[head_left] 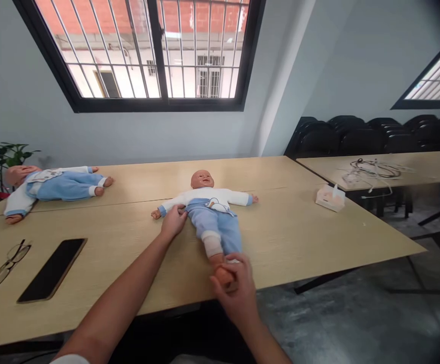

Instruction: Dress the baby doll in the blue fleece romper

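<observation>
A baby doll (pixel 202 180) lies on its back on the table, head away from me and arms spread. It wears a white top (pixel 195 194) with blue cuffs and light blue trousers (pixel 208 220) with white ankle cuffs. My left hand (pixel 174 221) is closed at the waist of the trousers, on the left side, pinching the fabric. My right hand (pixel 237 283) wraps round a foot of the doll (pixel 223 275) at the table's near edge. The other foot is hidden behind my right hand.
A second doll (pixel 66 184) in similar clothes lies at the far left, near a plant (pixel 3 156). Glasses (pixel 5 268) and a black phone (pixel 53 270) rest at the left. A tissue box (pixel 331 197) stands right; cables (pixel 375 169) lie on another table.
</observation>
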Motion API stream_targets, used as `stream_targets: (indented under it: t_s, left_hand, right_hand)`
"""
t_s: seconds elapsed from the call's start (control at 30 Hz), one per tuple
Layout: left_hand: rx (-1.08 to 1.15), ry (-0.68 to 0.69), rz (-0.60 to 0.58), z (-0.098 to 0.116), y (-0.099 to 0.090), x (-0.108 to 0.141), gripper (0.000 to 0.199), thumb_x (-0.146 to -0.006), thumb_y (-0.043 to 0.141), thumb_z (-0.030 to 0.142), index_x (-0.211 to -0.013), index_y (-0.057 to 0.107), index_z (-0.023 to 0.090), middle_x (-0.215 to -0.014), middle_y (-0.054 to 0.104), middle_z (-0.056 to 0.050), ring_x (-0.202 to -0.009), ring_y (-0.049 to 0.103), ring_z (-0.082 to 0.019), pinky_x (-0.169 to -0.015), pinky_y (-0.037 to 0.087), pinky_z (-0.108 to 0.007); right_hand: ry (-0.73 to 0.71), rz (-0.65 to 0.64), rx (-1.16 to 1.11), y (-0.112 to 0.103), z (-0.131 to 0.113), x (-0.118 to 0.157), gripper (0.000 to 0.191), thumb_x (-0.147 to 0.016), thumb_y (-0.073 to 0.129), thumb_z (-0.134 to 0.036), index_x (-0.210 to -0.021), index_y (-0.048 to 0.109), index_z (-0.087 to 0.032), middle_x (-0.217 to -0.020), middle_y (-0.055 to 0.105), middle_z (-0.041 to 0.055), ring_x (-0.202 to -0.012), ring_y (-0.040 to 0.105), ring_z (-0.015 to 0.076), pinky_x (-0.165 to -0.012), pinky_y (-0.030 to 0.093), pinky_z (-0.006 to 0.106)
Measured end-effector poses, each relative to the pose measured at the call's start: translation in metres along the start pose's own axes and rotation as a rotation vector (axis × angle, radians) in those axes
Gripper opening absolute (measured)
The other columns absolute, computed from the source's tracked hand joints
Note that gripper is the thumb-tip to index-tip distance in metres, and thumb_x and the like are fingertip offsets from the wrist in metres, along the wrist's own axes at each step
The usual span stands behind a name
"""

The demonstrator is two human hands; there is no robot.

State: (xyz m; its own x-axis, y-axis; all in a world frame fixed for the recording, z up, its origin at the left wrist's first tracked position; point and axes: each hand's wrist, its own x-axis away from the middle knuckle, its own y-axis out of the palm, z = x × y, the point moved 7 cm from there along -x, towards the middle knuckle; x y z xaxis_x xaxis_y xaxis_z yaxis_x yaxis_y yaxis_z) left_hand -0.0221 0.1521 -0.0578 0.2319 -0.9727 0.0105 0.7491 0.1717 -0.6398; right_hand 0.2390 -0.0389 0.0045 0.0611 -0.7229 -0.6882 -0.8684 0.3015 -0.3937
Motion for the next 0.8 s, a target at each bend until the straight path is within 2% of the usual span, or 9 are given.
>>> stream_targets:
  t_s: [0.1,0.17,0.23,0.3,0.43,0.57,0.63,0.73,0.8]
  left_hand:
    - [0.134,-0.052,-0.135,-0.003,0.003,0.037,0.058,-0.104,0.041,0.05,-0.148,0.045,0.013,-0.103,0.076,-0.011,-0.076,0.071,-0.02,-0.068,0.053,-0.031]
    - [0.251,-0.068,-0.289,-0.002,0.011,0.069,0.066,-0.102,0.038,0.064,-0.145,0.049,0.016,-0.094,0.076,-0.009,-0.07,0.071,-0.02,-0.063,0.054,-0.031]
    - [0.47,-0.04,-0.47,0.005,0.019,0.101,0.065,-0.092,0.062,0.063,-0.139,0.053,0.019,-0.104,0.076,-0.009,-0.083,0.073,-0.022,-0.069,0.056,-0.03]
    - [0.563,-0.012,-0.493,0.01,0.016,0.12,0.063,-0.083,0.076,0.05,-0.132,0.054,0.018,-0.114,0.074,-0.01,-0.096,0.073,-0.023,-0.079,0.058,-0.031]
    - [0.501,-0.005,-0.313,-0.001,-0.012,0.122,0.06,-0.083,0.071,0.035,-0.134,0.046,0.015,-0.125,0.071,-0.014,-0.113,0.07,-0.025,-0.096,0.056,-0.037]
    - [0.319,0.043,-0.189,-0.018,-0.038,0.117,0.058,-0.088,0.063,0.037,-0.138,0.043,0.016,-0.135,0.066,-0.015,-0.121,0.067,-0.026,-0.103,0.054,-0.042]
    - [0.125,0.101,-0.038,-0.019,-0.052,0.121,0.054,-0.09,0.06,0.038,-0.137,0.046,0.016,-0.135,0.064,-0.016,-0.12,0.066,-0.03,-0.105,0.053,-0.048]
    - [-0.176,0.242,0.268,0.003,-0.069,0.145,0.045,-0.091,0.057,0.036,-0.131,0.053,0.017,-0.134,0.062,-0.017,-0.128,0.058,-0.036,-0.112,0.044,-0.056]
    - [-0.234,0.306,0.282,0.021,-0.06,0.168,0.04,-0.093,0.055,0.038,-0.129,0.056,0.02,-0.127,0.064,-0.015,-0.124,0.058,-0.035,-0.109,0.046,-0.054]
  right_hand:
    - [-0.103,-0.153,0.149,0.039,-0.012,0.013,0.028,-0.084,0.079,-0.036,-0.102,0.061,-0.024,-0.117,0.063,0.0117,-0.097,0.07,0.0259,-0.076,0.059,0.038]
    - [-0.127,-0.243,0.203,0.065,-0.011,0.022,0.026,-0.085,0.078,-0.036,-0.099,0.059,-0.024,-0.12,0.064,0.0125,-0.088,0.071,0.0242,-0.066,0.058,0.034]
    - [-0.128,-0.312,0.223,0.084,-0.01,0.03,0.024,-0.087,0.075,-0.034,-0.099,0.058,-0.023,-0.123,0.065,0.014,-0.086,0.072,0.024,-0.061,0.056,0.032]
    - [-0.124,-0.357,0.213,0.091,-0.013,0.033,0.025,-0.088,0.073,-0.035,-0.105,0.058,-0.022,-0.127,0.064,0.0158,-0.094,0.072,0.0268,-0.062,0.058,0.034]
    - [-0.093,-0.347,0.055,0.062,-0.017,0.018,0.037,-0.09,0.068,-0.036,-0.124,0.058,-0.023,-0.129,0.064,0.0144,-0.104,0.069,0.0292,-0.077,0.059,0.039]
    - [0.163,-0.08,-0.072,0.023,0.028,-0.02,0.019,-0.095,0.055,-0.029,-0.112,0.063,-0.024,-0.111,0.067,0.0106,-0.1,0.066,0.0264,-0.093,0.054,0.044]
    - [0.404,-0.006,-0.163,0.029,0.065,-0.031,0.027,-0.093,0.058,-0.036,-0.116,0.062,-0.023,-0.117,0.066,0.0128,-0.109,0.063,0.0284,-0.101,0.051,0.048]
    - [0.78,0.042,-0.501,0.068,0.107,-0.031,0.051,-0.088,0.063,-0.042,-0.135,0.053,-0.023,-0.136,0.063,0.0135,-0.125,0.061,0.0291,-0.105,0.052,0.047]
    - [0.933,0.041,-0.732,0.096,0.115,-0.028,0.052,-0.088,0.062,-0.045,-0.135,0.054,-0.026,-0.135,0.067,0.0103,-0.123,0.064,0.0284,-0.103,0.054,0.047]
